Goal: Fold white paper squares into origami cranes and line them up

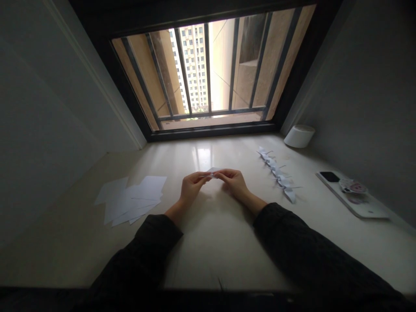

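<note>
A small folded piece of white paper [212, 171] is pinched between both hands above the pale sill [208, 242]. My left hand [192, 185] grips its left end with thumb and fingers closed. My right hand [234, 182] grips the right end the same way. Dark sleeves cover both forearms. Most of the paper is hidden by the fingers.
A loose pile of white paper sheets [131, 199] lies at the left. A row of several folded paper figures [278, 175] runs along the right. Farther right lie a phone [352, 199] and a white round container [299, 135]. A barred window [208, 73] rises behind.
</note>
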`<state>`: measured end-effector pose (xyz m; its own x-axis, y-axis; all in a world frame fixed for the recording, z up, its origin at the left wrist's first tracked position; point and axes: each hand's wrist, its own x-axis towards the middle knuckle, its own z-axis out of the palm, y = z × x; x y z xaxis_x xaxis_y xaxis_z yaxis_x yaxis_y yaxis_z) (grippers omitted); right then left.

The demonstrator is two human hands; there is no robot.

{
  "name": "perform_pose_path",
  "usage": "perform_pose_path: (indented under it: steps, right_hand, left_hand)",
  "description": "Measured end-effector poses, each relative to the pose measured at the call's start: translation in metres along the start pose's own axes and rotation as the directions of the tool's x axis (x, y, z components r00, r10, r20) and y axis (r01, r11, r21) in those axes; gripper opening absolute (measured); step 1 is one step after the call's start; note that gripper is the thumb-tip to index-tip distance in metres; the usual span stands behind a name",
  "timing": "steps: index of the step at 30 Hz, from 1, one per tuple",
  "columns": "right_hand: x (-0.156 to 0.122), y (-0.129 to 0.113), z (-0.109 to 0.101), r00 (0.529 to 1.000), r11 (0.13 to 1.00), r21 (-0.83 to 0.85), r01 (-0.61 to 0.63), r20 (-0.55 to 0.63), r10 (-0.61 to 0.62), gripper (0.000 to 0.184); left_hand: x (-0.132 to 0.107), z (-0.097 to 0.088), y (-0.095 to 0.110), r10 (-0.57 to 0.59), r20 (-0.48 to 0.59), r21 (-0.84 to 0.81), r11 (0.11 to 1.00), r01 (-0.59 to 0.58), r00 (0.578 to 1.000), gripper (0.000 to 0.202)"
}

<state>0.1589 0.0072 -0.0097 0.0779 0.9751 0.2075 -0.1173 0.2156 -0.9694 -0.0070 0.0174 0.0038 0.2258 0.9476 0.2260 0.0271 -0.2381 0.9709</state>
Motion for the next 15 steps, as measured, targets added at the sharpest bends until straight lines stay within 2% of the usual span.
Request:
perform_pose_path:
  steps: [7,11,15]
  right_hand:
    - [-0.0017,0.0028,0.0022,0.997,0.999,-0.019,0.04,-0.06,-0.041,0.02]
    - [-0.0028,0.0026,0.0042,0.989,0.997,-0.046,0.064,-0.134,-0.07,0.019]
    - [-0.0026,0.0022,0.0036,0.991,0.995,-0.045,0.084,-0.104,-0.089,0.021]
  left_hand:
    - [0.0002,-0.0001,-0.0019,0.016,-0.045,0.046,0.999,-0.014,0.999,0.027]
    - [-0.0004,0.0045,-0.0028,-0.015,-0.096,-0.008,1.0,0.014,0.995,0.027]
    - [-0.0013,0.0059,-0.0043,-0.013,-0.12,-0.043,0.999,0.008,0.993,0.026]
